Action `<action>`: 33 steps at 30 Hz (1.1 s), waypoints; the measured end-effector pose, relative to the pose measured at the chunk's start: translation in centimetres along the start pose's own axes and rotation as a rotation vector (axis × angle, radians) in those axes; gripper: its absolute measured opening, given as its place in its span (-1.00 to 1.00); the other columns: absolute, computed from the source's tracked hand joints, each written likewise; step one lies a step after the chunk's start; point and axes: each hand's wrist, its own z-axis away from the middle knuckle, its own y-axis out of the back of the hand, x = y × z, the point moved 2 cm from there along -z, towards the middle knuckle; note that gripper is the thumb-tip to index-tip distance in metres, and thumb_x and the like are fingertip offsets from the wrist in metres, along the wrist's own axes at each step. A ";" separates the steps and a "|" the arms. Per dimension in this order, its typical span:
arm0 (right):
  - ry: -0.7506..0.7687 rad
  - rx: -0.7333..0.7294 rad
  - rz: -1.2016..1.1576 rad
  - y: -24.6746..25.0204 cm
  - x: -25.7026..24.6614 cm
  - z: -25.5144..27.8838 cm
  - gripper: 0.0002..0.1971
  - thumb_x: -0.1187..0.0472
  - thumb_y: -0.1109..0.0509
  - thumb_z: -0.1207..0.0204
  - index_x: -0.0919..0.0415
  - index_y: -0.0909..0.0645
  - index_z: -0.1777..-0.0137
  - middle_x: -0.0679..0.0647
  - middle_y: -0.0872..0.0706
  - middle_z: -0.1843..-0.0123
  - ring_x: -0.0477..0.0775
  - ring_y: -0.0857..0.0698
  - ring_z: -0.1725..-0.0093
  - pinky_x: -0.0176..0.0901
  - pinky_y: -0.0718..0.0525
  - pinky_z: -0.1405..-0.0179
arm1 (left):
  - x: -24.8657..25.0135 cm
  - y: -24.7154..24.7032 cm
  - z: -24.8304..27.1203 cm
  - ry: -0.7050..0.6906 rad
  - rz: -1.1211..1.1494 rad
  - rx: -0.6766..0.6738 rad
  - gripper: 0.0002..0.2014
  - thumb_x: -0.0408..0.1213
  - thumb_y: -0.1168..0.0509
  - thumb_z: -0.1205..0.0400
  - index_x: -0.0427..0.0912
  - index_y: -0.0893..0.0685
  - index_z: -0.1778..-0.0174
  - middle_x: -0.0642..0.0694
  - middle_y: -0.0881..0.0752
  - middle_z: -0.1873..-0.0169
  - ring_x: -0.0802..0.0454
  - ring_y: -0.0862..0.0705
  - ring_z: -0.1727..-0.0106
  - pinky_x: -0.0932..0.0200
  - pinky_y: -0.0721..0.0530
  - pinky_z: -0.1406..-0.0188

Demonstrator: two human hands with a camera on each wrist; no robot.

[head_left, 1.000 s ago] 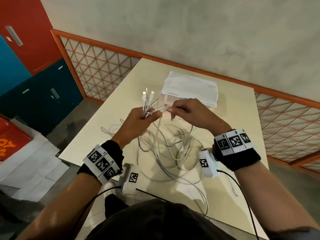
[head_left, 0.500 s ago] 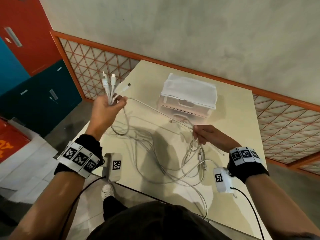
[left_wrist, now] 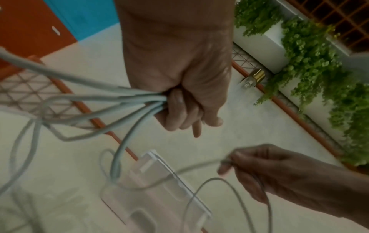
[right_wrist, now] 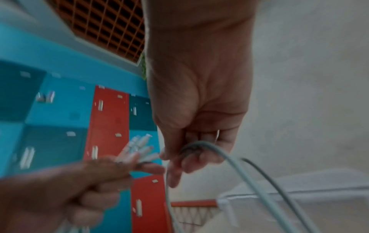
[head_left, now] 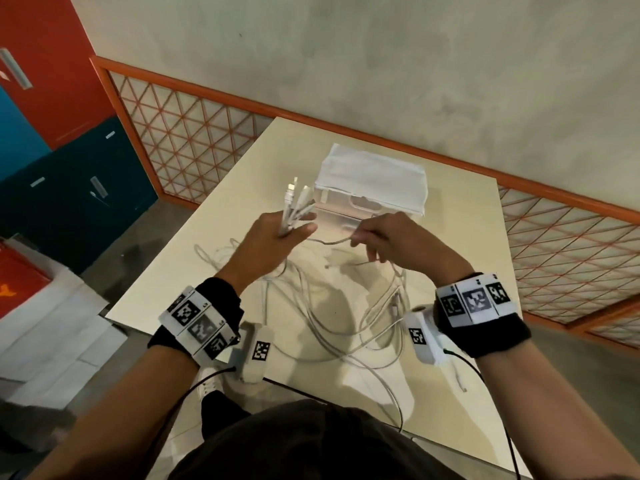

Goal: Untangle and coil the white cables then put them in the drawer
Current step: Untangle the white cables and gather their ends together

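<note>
White cables (head_left: 332,327), cream table (head_left: 460,237), orange lattice railing (head_left: 194,133).

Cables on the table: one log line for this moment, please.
left hand: holds cable ends | right hand: pinches one cable | tangle: on table | drawer box: shut

left hand (head_left: 277,233) raised in a fist around white cables (head_left: 294,209), right hand (head_left: 391,237) pinching one strand, wrists level

A locker room or school hall: coloured lockers (head_left: 52,140) behind a table (head_left: 450,216).
</note>
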 end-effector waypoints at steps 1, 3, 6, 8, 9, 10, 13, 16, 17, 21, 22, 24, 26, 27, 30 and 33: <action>0.028 -0.014 -0.048 -0.1 -1.0 -0.1 -0.75 0.14 -0.23 -0.66 0.22 -0.71 0.08 -0.08 -0.62 0.46 -0.22 -0.59 0.54 -0.44 -0.54 0.41 | 0.6 -0.7 0.2 -0.006 0.063 -0.059 -0.78 -0.09 -0.30 -0.66 -0.05 -0.73 -0.14 0.09 -0.72 0.40 0.30 -0.54 0.48 0.48 -0.45 0.43; 0.066 0.009 -0.145 0.2 -2.5 -0.3 -0.72 0.13 -0.19 -0.69 0.23 -0.69 0.07 -0.09 -0.56 0.43 -0.20 -0.55 0.54 -0.39 -0.56 0.43 | 1.1 -2.0 0.5 0.035 0.164 -0.168 -0.76 -0.12 -0.19 -0.72 -0.16 -0.71 -0.05 0.16 -0.38 0.66 0.20 -0.31 0.65 0.37 -0.30 0.66; 0.089 0.052 -0.228 0.7 -3.0 -0.2 -0.71 0.11 -0.19 -0.68 0.21 -0.69 0.10 0.07 -0.52 0.40 -0.16 -0.44 0.55 -0.37 -0.50 0.50 | 0.9 -2.8 0.7 0.074 0.236 -0.184 -0.66 -0.06 -0.18 -0.71 -0.31 -0.63 0.08 0.04 -0.21 0.60 0.08 -0.18 0.61 0.32 -0.19 0.66; 0.065 0.037 -0.283 0.7 -2.2 0.2 -0.71 0.05 -0.21 -0.67 0.17 -0.69 0.12 0.06 -0.41 0.44 -0.16 -0.36 0.53 -0.41 -0.42 0.49 | 0.8 -2.1 0.4 0.070 0.299 -0.058 -0.69 -0.07 -0.18 -0.72 -0.22 -0.54 0.24 0.14 -0.25 0.65 0.15 -0.20 0.65 0.32 -0.22 0.66; 0.046 0.021 -0.319 0.5 -1.5 0.4 -0.68 0.02 -0.20 -0.67 0.18 -0.68 0.13 0.01 -0.39 0.45 -0.17 -0.36 0.51 -0.42 -0.41 0.46 | 0.8 -1.5 0.2 0.054 0.354 0.013 -0.70 -0.09 -0.18 -0.72 -0.12 -0.48 0.31 0.16 -0.26 0.67 0.19 -0.19 0.66 0.33 -0.22 0.67; 0.020 0.003 -0.361 0.1 -0.7 0.7 -0.65 0.00 -0.18 -0.67 0.22 -0.66 0.15 -0.04 -0.38 0.47 -0.16 -0.36 0.50 -0.39 -0.41 0.42 | 0.8 -0.8 0.0 0.032 0.408 0.080 -0.70 -0.10 -0.18 -0.73 -0.05 -0.42 0.34 0.16 -0.26 0.68 0.21 -0.18 0.67 0.33 -0.21 0.69; -0.073 -0.020 -0.429 -1.5 3.0 1.5 -0.57 -0.02 -0.11 -0.69 0.30 -0.60 0.18 -0.07 -0.36 0.48 -0.09 -0.38 0.48 -0.13 -0.48 0.31 | 0.4 0.9 -0.4 -0.031 0.421 0.263 -0.70 -0.08 -0.19 -0.72 0.01 -0.40 0.34 0.16 -0.25 0.62 0.22 -0.18 0.64 0.31 -0.21 0.66; -0.166 -0.013 -0.311 -2.7 7.0 2.8 -0.58 -0.09 -0.12 -0.67 0.12 -0.57 0.30 -0.18 -0.46 0.51 -0.01 -0.47 0.43 -0.03 -0.52 0.26 | -0.1 1.8 -0.5 -0.019 0.490 0.432 -0.72 -0.08 -0.18 -0.72 0.00 -0.42 0.33 0.17 -0.29 0.65 0.25 -0.19 0.65 0.32 -0.22 0.69; -0.193 -0.005 -0.283 -2.9 8.2 3.3 -0.59 -0.10 -0.12 -0.67 0.08 -0.56 0.33 -0.18 -0.47 0.49 0.00 -0.48 0.41 -0.03 -0.53 0.24 | -0.6 2.2 -0.6 -0.007 0.519 0.476 -0.71 -0.10 -0.17 -0.73 -0.02 -0.42 0.33 0.18 -0.30 0.66 0.26 -0.20 0.66 0.33 -0.23 0.70; -0.236 0.071 -0.295 -2.3 10.5 4.6 -0.66 0.00 -0.10 -0.70 0.04 -0.56 0.26 -0.07 -0.46 0.39 -0.02 -0.48 0.38 0.01 -0.53 0.21 | -2.7 2.6 -0.8 0.133 0.327 0.568 -0.74 -0.03 -0.25 -0.66 -0.02 -0.58 0.32 0.19 -0.45 0.63 0.22 -0.37 0.55 0.20 -0.37 0.48; -0.234 0.098 -0.294 -1.9 10.4 4.7 -0.68 0.04 -0.09 -0.71 0.04 -0.58 0.21 -0.06 -0.46 0.37 -0.04 -0.49 0.38 0.01 -0.57 0.20 | -2.9 2.4 -0.8 0.172 0.261 0.583 -0.79 -0.10 -0.27 -0.66 -0.10 -0.66 0.25 0.16 -0.50 0.55 0.17 -0.42 0.49 0.18 -0.42 0.40; -0.215 0.149 -0.279 -0.7 9.6 4.6 -0.72 0.08 -0.09 -0.71 0.05 -0.60 0.12 -0.05 -0.44 0.37 -0.12 -0.47 0.39 -0.06 -0.62 0.20 | -3.3 1.8 -0.8 0.254 0.168 0.604 -0.83 -0.29 -0.29 -0.63 -0.28 -0.68 -0.05 -0.01 -0.56 0.40 0.07 -0.48 0.40 0.24 -0.46 0.31; -0.178 0.157 -0.246 0.4 8.1 4.4 -0.74 0.06 -0.12 -0.70 0.06 -0.64 0.04 -0.11 -0.53 0.38 -0.17 -0.49 0.41 -0.13 -0.64 0.26 | -2.9 1.2 -0.6 0.264 0.132 0.583 -0.74 -0.34 -0.29 -0.63 -0.28 -0.62 -0.23 -0.06 -0.58 0.31 0.10 -0.52 0.37 0.33 -0.46 0.35; -0.149 0.139 -0.216 0.7 7.0 4.2 -0.74 0.03 -0.14 -0.69 0.04 -0.66 0.02 -0.14 -0.64 0.33 -0.12 -0.54 0.38 -0.13 -0.66 0.29 | -2.2 0.8 -0.4 0.192 0.150 0.536 -0.75 -0.33 -0.28 -0.65 -0.20 -0.63 -0.24 -0.06 -0.58 0.36 0.21 -0.51 0.45 0.37 -0.44 0.44; -0.024 0.071 -0.141 0.8 3.5 3.4 -0.75 0.00 -0.20 -0.66 0.00 -0.71 0.02 0.04 -0.76 0.18 -0.06 -0.54 0.39 -0.22 -0.57 0.33 | 0.3 -1.4 0.0 -0.034 0.224 0.208 -0.70 -0.20 -0.23 -0.71 -0.10 -0.63 -0.35 -0.25 -0.41 0.55 0.28 -0.30 0.69 0.43 -0.27 0.67; 0.086 0.070 -0.163 0.9 0.2 2.3 -0.74 0.03 -0.20 -0.67 0.06 -0.72 0.03 0.15 -0.73 0.18 -0.04 -0.54 0.37 -0.27 -0.55 0.36 | 1.6 -3.9 0.4 -0.023 0.246 -0.138 -0.68 -0.06 -0.15 -0.71 0.00 -0.65 -0.32 0.06 -0.17 0.63 0.13 -0.15 0.64 0.31 -0.14 0.66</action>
